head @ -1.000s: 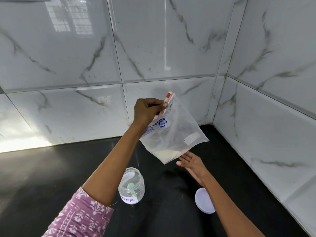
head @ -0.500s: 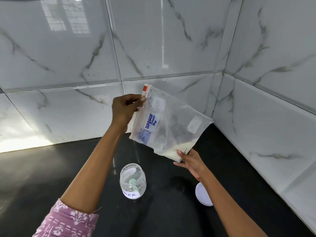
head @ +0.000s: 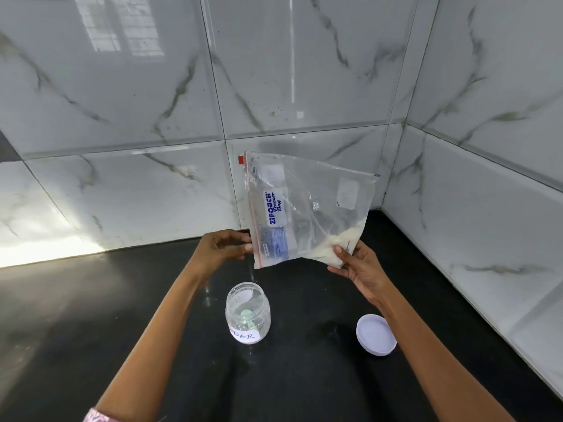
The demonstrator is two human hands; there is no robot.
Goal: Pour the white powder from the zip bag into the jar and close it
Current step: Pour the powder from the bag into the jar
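A clear zip bag (head: 307,205) with a blue printed label hangs in the air, turned so its red zip edge runs down the left side. White powder (head: 338,243) sits in its lower right corner. My left hand (head: 224,248) pinches the bag's zip edge near the bottom. My right hand (head: 355,264) grips the corner that holds the powder. Below the bag, an open glass jar (head: 248,312) with a white label stands on the black counter (head: 91,315). Its white lid (head: 376,334) lies flat to the right.
Glossy marble-tiled walls (head: 137,132) rise behind and to the right of the counter, meeting in a corner (head: 393,166) close behind the bag. A bright patch of light falls on the far left of the back wall.
The bag has turned so the zip edge now runs vertically. My left hand slid down that edge to its lower part, and my right hand went from under the bag to gripping the powder corner.
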